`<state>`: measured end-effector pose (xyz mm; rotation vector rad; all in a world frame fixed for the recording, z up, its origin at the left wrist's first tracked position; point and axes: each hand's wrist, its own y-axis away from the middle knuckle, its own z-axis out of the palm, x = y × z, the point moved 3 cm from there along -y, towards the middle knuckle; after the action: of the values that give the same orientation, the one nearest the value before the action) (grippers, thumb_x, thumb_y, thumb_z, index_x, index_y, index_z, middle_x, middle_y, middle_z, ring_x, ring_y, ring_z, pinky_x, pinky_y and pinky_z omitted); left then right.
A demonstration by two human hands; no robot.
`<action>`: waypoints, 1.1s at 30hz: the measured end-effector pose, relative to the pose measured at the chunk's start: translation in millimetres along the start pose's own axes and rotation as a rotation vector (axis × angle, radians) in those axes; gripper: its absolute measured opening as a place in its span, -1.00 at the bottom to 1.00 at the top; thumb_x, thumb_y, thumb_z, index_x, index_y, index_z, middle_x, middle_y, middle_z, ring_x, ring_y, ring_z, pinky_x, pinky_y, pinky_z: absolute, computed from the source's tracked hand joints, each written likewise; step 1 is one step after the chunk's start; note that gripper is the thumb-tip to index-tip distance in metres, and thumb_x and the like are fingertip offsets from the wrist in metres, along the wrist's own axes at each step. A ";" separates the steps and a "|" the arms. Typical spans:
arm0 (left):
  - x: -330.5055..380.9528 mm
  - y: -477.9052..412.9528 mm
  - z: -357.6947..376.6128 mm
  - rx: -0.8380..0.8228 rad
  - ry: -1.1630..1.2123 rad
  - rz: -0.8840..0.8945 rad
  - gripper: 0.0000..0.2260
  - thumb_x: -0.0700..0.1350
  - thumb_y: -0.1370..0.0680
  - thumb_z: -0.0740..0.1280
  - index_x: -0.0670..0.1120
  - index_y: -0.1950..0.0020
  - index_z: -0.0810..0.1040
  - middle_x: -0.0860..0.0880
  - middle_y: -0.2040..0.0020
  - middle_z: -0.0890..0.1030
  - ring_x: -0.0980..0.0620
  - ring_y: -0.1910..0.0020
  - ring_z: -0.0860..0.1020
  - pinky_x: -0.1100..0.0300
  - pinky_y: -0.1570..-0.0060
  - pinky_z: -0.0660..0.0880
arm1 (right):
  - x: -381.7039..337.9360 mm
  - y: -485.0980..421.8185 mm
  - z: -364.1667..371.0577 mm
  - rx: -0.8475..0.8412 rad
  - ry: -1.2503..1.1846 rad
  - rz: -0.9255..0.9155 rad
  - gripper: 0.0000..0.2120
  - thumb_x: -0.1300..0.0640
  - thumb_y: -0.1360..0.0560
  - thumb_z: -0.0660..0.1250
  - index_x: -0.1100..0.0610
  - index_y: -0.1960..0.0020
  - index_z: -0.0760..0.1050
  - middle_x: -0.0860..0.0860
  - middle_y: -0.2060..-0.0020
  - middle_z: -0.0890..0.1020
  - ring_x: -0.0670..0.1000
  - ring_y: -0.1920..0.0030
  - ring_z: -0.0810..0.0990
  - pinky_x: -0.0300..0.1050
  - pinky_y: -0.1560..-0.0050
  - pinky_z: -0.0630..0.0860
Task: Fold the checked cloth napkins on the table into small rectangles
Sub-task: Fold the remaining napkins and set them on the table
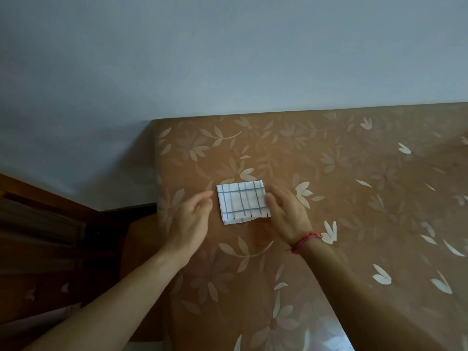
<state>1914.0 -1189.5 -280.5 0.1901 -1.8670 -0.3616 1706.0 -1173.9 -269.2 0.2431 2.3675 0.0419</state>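
Observation:
A white napkin with dark checked lines [241, 201] lies folded into a small rectangle on the table, near its left edge. My left hand [193, 219] hovers just left of the napkin with relaxed, straight fingers, a narrow gap between them and the cloth. My right hand [287, 214], with a red string bracelet at the wrist, sits at the napkin's right edge, its fingers straight and reaching the cloth's side. Neither hand holds anything.
The table carries a brown cloth with a pale leaf pattern [342, 188]; its left edge runs down near the napkin. A plain pale wall [228, 59] stands behind. Dark wooden furniture [50, 236] is at the lower left.

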 end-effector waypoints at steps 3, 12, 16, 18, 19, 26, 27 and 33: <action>3.1 -6.6 7.3 -0.017 0.511 -0.261 -0.78 -0.15 -0.63 0.23 -0.08 -0.24 0.55 -0.03 -0.20 0.60 0.08 -0.20 0.55 0.11 -0.33 0.42 | -6.2 -3.2 -8.2 0.075 -0.321 0.241 -0.55 0.13 -0.59 0.14 -0.01 0.48 0.38 -0.18 0.50 0.42 -0.17 0.40 0.36 -0.20 0.28 0.33; 7.5 -10.0 20.9 -0.007 0.732 -0.394 -0.73 -0.16 -0.64 0.21 -0.20 -0.31 0.49 -0.10 -0.26 0.57 0.01 -0.24 0.52 0.12 -0.29 0.42 | -7.4 -10.0 -3.6 0.090 -0.533 0.451 -0.68 0.06 -0.55 0.22 0.11 0.35 0.50 0.02 0.33 0.51 0.00 0.22 0.47 -0.04 0.13 0.44; 4.1 -9.4 21.4 -0.017 0.737 -0.399 -0.76 -0.16 -0.63 0.22 -0.18 -0.26 0.52 -0.10 -0.24 0.58 0.02 -0.23 0.53 0.12 -0.29 0.43 | -7.9 -12.4 -3.4 0.078 -0.503 0.488 -0.61 0.02 -0.55 0.22 0.36 0.17 0.52 0.17 0.27 0.53 0.01 0.18 0.49 0.11 -0.02 0.55; 3.0 -8.1 21.3 -0.018 0.739 -0.401 -0.76 -0.17 -0.62 0.22 -0.18 -0.25 0.53 -0.10 -0.23 0.58 0.01 -0.23 0.53 0.11 -0.30 0.43 | -9.8 -16.0 -4.3 0.071 -0.514 0.478 -0.65 0.01 -0.55 0.21 0.29 0.20 0.50 0.19 0.27 0.50 0.03 0.17 0.47 0.03 0.10 0.50; 2.6 -7.7 21.2 -0.016 0.739 -0.401 -0.76 -0.17 -0.63 0.22 -0.18 -0.26 0.52 -0.10 -0.23 0.58 0.01 -0.24 0.53 0.11 -0.30 0.43 | -10.2 -17.9 -3.9 0.064 -0.521 0.468 -0.68 0.00 -0.55 0.21 0.22 0.20 0.50 0.13 0.26 0.50 0.04 0.17 0.46 -0.03 0.13 0.45; -0.2 -11.0 20.0 -0.005 0.728 -0.403 -0.73 -0.17 -0.63 0.22 -0.19 -0.30 0.51 -0.09 -0.24 0.58 0.03 -0.20 0.55 0.18 -0.19 0.46 | -6.8 -13.2 1.2 0.050 -0.518 0.464 -0.64 -0.05 -0.54 0.21 0.22 0.19 0.54 0.06 0.25 0.54 0.01 0.19 0.50 -0.05 0.11 0.47; -0.9 -10.9 19.9 -0.006 0.730 -0.402 -0.73 -0.16 -0.63 0.22 -0.18 -0.30 0.51 -0.09 -0.24 0.58 0.04 -0.20 0.55 0.19 -0.18 0.46 | -6.3 -13.2 1.5 0.051 -0.520 0.467 -0.59 -0.05 -0.54 0.21 0.29 0.19 0.53 0.06 0.25 0.55 0.02 0.18 0.51 -0.01 0.09 0.50; 2.2 -8.4 16.8 -0.021 0.679 -0.385 -0.71 -0.14 -0.63 0.24 -0.16 -0.33 0.49 -0.07 -0.27 0.56 0.04 -0.23 0.53 0.17 -0.24 0.45 | -12.4 -10.9 -1.2 0.074 -0.513 0.456 -0.58 -0.02 -0.57 0.20 0.35 0.15 0.56 0.25 0.18 0.62 0.11 0.16 0.57 0.14 -0.10 0.55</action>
<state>1897.0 -1195.5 -286.2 0.5860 -1.1496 -0.5040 1712.1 -1186.8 -261.0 0.7336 1.7689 0.0959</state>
